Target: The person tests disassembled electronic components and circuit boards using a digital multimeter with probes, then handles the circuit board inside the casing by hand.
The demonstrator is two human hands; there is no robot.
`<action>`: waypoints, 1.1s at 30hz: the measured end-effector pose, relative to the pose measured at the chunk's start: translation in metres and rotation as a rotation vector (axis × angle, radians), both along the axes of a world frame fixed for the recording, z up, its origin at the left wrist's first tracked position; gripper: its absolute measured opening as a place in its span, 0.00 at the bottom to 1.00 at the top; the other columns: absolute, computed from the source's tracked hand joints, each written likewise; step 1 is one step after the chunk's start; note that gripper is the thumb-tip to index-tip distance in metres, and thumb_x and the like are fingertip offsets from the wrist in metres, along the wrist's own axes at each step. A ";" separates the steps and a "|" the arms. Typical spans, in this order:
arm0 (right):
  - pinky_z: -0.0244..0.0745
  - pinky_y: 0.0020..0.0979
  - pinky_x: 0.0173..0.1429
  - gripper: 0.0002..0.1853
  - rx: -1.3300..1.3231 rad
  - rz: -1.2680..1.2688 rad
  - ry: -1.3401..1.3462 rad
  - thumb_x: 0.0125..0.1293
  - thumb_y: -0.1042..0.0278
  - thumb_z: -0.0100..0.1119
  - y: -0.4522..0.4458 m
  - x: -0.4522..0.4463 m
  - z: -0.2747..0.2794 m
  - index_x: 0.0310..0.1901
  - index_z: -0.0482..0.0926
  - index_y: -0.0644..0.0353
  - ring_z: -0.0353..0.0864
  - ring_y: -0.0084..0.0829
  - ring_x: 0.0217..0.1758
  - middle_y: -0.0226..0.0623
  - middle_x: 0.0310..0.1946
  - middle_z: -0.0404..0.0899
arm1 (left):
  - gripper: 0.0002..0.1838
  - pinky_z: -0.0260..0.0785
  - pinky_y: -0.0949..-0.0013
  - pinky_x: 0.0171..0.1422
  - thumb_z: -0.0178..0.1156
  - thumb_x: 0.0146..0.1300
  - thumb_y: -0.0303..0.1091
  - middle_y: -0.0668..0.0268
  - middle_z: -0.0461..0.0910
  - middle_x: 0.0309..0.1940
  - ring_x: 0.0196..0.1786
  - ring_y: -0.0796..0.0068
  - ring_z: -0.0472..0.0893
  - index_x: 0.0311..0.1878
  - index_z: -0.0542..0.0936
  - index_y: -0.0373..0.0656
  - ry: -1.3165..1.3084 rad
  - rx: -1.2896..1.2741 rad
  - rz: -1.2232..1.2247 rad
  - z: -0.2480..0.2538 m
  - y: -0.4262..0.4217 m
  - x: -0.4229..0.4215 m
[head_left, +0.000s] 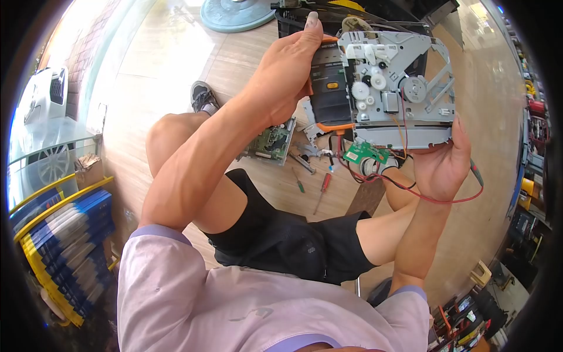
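Observation:
My left hand (293, 64) grips the side of a black and orange multimeter (329, 100), thumb up along its edge. Beside and partly over the meter is a metal disc-drive mechanism (394, 88) with white gears and a small motor. My right hand (444, 167) supports its lower right corner, palm up, some fingers hidden underneath. A small green circuit board (365, 154) hangs by wires below the mechanism. A red test lead (446, 202) loops past my right wrist to a probe (476, 172) beside that hand.
On the floor lie a larger circuit board (272, 142), a red screwdriver (323, 189), a smaller green-handled screwdriver (298, 180) and loose metal parts. A black crate (287, 24) stands ahead near a round pale-blue base (234, 14). Racked blue packets (70, 234) are at left, crowded shelves at right.

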State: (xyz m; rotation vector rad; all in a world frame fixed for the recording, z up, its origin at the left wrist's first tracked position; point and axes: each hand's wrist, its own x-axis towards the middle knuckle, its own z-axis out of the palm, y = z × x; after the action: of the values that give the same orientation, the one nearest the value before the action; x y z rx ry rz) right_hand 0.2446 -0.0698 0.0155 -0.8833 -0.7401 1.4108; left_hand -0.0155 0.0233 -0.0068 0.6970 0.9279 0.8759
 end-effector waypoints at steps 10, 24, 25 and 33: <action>0.77 0.45 0.68 0.22 0.074 0.117 0.152 0.80 0.57 0.47 0.003 0.012 0.009 0.64 0.76 0.64 0.81 0.36 0.65 0.41 0.63 0.81 | 0.25 0.83 0.63 0.53 0.47 0.82 0.52 0.62 0.85 0.48 0.49 0.73 0.86 0.63 0.76 0.38 -0.242 -0.038 -0.039 0.015 -0.003 -0.012; 0.82 0.39 0.47 0.17 -0.159 0.142 0.356 0.77 0.57 0.53 0.015 -0.013 -0.041 0.52 0.81 0.63 0.86 0.36 0.46 0.39 0.46 0.87 | 0.27 0.85 0.57 0.42 0.45 0.82 0.55 0.64 0.84 0.37 0.36 0.72 0.85 0.51 0.79 0.38 -0.065 -0.365 0.000 -0.016 -0.022 0.018; 0.82 0.39 0.46 0.17 -0.172 0.114 0.319 0.77 0.57 0.53 0.015 -0.018 -0.035 0.52 0.81 0.63 0.86 0.36 0.45 0.39 0.46 0.87 | 0.28 0.85 0.56 0.41 0.44 0.82 0.57 0.64 0.84 0.37 0.36 0.71 0.85 0.52 0.79 0.38 -0.052 -0.373 0.013 -0.018 -0.022 0.019; 0.84 0.37 0.41 0.17 -0.252 -0.022 0.099 0.77 0.55 0.53 0.014 -0.037 -0.037 0.46 0.81 0.61 0.85 0.32 0.36 0.37 0.37 0.85 | 0.33 0.85 0.53 0.45 0.37 0.82 0.62 0.60 0.86 0.41 0.38 0.65 0.88 0.56 0.79 0.40 -0.058 -0.488 -0.024 -0.039 -0.027 0.022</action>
State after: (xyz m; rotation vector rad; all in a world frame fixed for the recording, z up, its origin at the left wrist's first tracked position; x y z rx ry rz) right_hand 0.2075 -0.0560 -0.0211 -1.0039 -0.4830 1.5388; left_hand 0.0061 -0.0040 -0.0453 0.2600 1.0286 0.6098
